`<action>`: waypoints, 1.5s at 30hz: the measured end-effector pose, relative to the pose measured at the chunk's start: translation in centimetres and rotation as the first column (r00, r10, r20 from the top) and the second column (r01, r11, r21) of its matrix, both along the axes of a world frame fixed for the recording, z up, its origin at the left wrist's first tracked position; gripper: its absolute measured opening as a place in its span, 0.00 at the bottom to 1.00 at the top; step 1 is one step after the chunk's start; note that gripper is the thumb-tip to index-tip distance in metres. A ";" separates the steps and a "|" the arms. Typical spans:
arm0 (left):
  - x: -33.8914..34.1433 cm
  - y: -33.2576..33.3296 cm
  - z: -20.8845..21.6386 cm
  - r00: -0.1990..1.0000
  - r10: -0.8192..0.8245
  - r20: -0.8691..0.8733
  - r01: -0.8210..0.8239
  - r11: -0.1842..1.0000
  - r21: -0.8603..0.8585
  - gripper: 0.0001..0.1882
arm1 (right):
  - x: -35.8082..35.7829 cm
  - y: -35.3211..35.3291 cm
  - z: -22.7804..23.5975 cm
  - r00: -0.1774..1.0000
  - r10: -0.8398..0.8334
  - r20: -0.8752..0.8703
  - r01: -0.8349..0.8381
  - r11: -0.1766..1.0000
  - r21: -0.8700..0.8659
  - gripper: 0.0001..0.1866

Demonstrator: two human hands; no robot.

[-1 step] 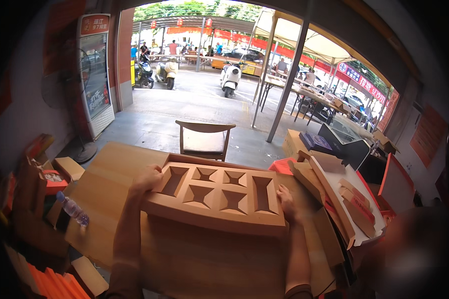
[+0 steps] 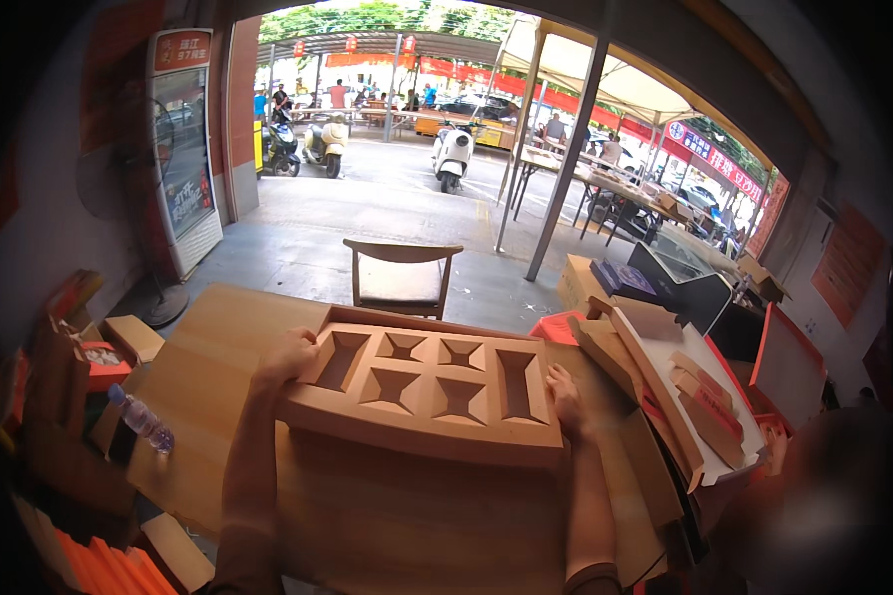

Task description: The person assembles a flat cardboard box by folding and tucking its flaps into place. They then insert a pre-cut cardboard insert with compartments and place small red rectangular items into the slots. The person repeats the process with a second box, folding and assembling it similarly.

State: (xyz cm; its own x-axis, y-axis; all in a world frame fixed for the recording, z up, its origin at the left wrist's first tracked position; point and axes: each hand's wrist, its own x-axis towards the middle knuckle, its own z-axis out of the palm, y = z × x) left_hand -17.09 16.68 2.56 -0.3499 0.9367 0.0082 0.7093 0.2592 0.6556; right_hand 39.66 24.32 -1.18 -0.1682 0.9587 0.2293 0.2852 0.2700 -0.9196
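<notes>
A brown cardboard box insert (image 2: 425, 383) with several cut-out wells lies across the wooden table in front of me. Two long wells sit at its ends, with smaller slanted ones between them. My left hand (image 2: 290, 355) is closed on its left end, with the fingers curled over the edge. At the opposite end, my right hand (image 2: 566, 399) holds the right side, and part of its fingers is hidden. A raised cardboard rim (image 2: 407, 317) runs along the insert's far side.
A wooden chair (image 2: 402, 278) stands beyond the table (image 2: 208, 337). A plastic bottle (image 2: 142, 419) is by the table's left edge. Opened boxes and a white tray (image 2: 655, 367) crowd the right, beside another person's hand (image 2: 777, 448). Orange folded pieces (image 2: 99, 565) lie at the lower left.
The view has shifted very slightly. Another person's hand now shows at the far right beside the boxes. My hands keep the same hold on the insert.
</notes>
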 end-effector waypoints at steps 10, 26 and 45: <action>0.2 -1.4 1.1 0.990 -0.058 -0.127 0.071 0.993 0.096 0.23 | 2.3 -0.9 2.4 0.950 0.141 0.278 -0.109 0.986 -0.130 0.37; -1.4 -11.6 -5.7 0.864 -0.445 -0.235 0.487 0.623 0.612 0.42 | 1.7 -5.6 8.6 0.612 0.475 0.632 -0.436 0.870 -0.231 0.77; 2.8 -11.7 -4.1 0.970 -0.149 -0.194 0.236 0.783 0.575 0.30 | -0.1 -7.1 9.0 0.632 0.217 0.744 -0.191 0.974 -0.122 0.63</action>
State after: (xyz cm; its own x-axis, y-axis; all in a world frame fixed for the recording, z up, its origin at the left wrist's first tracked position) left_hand -14.33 5.03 -1.50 -0.1177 0.7808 0.6136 0.7922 -0.2988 0.5321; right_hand 39.53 17.17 7.83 -0.4614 0.8825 -0.0917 0.8198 0.3845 -0.4244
